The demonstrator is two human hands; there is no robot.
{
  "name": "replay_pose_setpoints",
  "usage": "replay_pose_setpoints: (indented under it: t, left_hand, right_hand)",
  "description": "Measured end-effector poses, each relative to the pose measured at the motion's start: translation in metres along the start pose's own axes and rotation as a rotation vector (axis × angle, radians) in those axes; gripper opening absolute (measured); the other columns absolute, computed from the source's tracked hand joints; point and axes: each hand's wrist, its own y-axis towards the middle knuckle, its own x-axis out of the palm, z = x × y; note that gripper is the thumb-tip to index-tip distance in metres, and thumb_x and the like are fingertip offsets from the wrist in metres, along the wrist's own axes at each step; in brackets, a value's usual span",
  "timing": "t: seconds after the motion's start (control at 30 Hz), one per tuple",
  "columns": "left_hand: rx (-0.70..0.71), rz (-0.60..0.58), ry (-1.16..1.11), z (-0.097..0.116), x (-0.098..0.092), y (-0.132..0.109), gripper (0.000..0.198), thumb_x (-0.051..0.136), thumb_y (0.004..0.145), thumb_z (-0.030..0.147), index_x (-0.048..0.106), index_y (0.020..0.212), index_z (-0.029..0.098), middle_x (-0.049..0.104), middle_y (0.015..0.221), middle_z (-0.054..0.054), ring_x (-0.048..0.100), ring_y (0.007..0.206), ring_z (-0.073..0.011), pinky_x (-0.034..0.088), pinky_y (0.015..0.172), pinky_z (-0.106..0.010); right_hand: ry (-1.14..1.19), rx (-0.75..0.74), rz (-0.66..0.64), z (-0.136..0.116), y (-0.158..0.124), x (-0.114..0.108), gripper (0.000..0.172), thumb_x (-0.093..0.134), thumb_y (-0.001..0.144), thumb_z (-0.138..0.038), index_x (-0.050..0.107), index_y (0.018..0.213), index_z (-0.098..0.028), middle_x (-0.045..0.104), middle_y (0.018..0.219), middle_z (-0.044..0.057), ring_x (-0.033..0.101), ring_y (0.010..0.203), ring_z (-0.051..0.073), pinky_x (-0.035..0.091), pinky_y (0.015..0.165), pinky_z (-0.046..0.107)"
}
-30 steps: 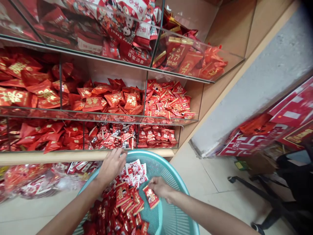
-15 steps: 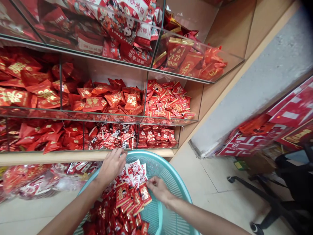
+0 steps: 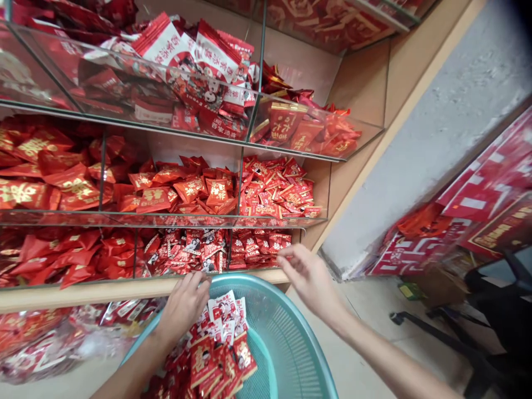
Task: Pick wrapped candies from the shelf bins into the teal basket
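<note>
My left hand (image 3: pixel 187 302) rests at the basket's rim by the lowest shelf edge, its fingers curled together; what they hold, if anything, is hidden. My right hand (image 3: pixel 305 274) is raised beside the right end of the bottom shelf row, fingers apart, with nothing visible in it. Between and below them is a teal mesh basket (image 3: pixel 305 332). Inside it lie red and gold packets (image 3: pixel 203 360), with white and red packets (image 3: pixel 228 313) above them. Small red packets (image 3: pixel 260 244) fill the bottom right compartment, just left of my right fingertips.
Wooden shelves (image 3: pixel 357 83) with clear dividers hold many red packets. Bagged packets (image 3: pixel 62 343) lie on the floor below left. On the right are a grey wall (image 3: pixel 415 138), red printed bags (image 3: pixel 419 249) and a black wheeled chair (image 3: pixel 494 321).
My right hand has left the packets in the basket and moved up and right to the bottom shelf row. My left hand stays near the shelf edge. The view has shifted upward.
</note>
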Motion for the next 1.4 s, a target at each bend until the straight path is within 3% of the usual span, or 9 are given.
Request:
replay_pose_setpoints:
  t: [0.17,0.3,0.4,0.57,0.8,0.97,1.3,1.4]
  left_hand:
    - [0.02,0.021,0.001,-0.001,0.002,0.001,0.014,0.044,0.086,0.016,0.057,0.091,0.017,0.055,0.096,-0.005,0.047,0.087,-0.0188,0.038,0.076,-0.033]
    - [0.02,0.036,-0.014,-0.002,0.004,0.001,0.015,0.045,0.086,0.016,0.057,0.096,0.018,0.054,0.095,-0.005,0.047,0.086,-0.0177,0.038,0.076,-0.032]
    - [0.033,0.064,-0.015,-0.002,0.005,0.0,0.015,0.046,0.085,0.014,0.056,0.096,0.018,0.054,0.096,-0.005,0.047,0.086,-0.0174,0.038,0.078,-0.032]
    - [0.046,0.09,-0.005,-0.003,0.003,-0.001,0.014,0.047,0.083,0.013,0.056,0.094,0.017,0.054,0.096,-0.005,0.047,0.085,-0.0175,0.038,0.076,-0.032]
    - [0.042,0.085,-0.025,-0.005,0.005,-0.002,0.015,0.046,0.083,0.012,0.055,0.093,0.018,0.054,0.095,-0.004,0.047,0.085,-0.017,0.039,0.074,-0.031]
    - [0.051,0.09,-0.026,-0.005,0.006,-0.001,0.017,0.047,0.083,0.011,0.055,0.096,0.018,0.053,0.097,-0.005,0.047,0.087,-0.0172,0.039,0.076,-0.031]
    - [0.022,0.053,-0.022,-0.003,0.004,-0.001,0.014,0.046,0.084,0.013,0.056,0.093,0.018,0.053,0.094,-0.005,0.046,0.085,-0.0178,0.038,0.075,-0.032]
    - [0.021,0.053,-0.023,-0.002,0.004,-0.001,0.015,0.046,0.084,0.013,0.056,0.094,0.017,0.053,0.094,-0.005,0.046,0.084,-0.0173,0.038,0.075,-0.031]
  right_hand:
    - [-0.223,-0.137,0.297,0.0,0.054,-0.053,0.017,0.053,0.083,-0.031,0.063,0.087,-0.018,0.061,0.074,0.003,0.05,0.058,0.013,0.04,0.059,0.027]
    - [-0.279,-0.171,0.34,0.008,0.092,-0.07,0.016,0.053,0.08,-0.027,0.064,0.086,-0.017,0.062,0.077,0.004,0.052,0.06,0.014,0.041,0.062,0.028]
    - [-0.311,-0.213,0.318,0.009,0.116,-0.067,0.015,0.053,0.079,-0.024,0.064,0.087,-0.017,0.063,0.08,0.005,0.054,0.066,0.016,0.042,0.068,0.03]
    - [-0.403,-0.25,0.265,-0.003,0.145,-0.042,0.017,0.054,0.081,-0.027,0.064,0.092,-0.019,0.064,0.093,0.008,0.055,0.089,0.022,0.041,0.081,0.037]
    - [-0.52,-0.175,0.15,-0.026,0.178,-0.014,0.052,0.059,0.078,-0.038,0.047,0.125,-0.02,0.056,0.124,0.013,0.045,0.114,0.033,0.035,0.09,0.052]
    - [-0.517,-0.091,0.056,-0.028,0.192,-0.009,0.053,0.061,0.077,-0.039,0.047,0.124,-0.018,0.062,0.116,0.012,0.049,0.113,0.033,0.032,0.093,0.056]
    - [-0.427,-0.117,0.16,-0.025,0.189,-0.018,0.025,0.054,0.078,-0.032,0.059,0.097,-0.017,0.068,0.102,0.007,0.057,0.102,0.029,0.036,0.091,0.049]
    - [-0.408,-0.111,0.109,-0.026,0.186,-0.018,0.032,0.056,0.078,-0.039,0.059,0.102,-0.017,0.068,0.097,0.007,0.057,0.101,0.029,0.036,0.09,0.049]
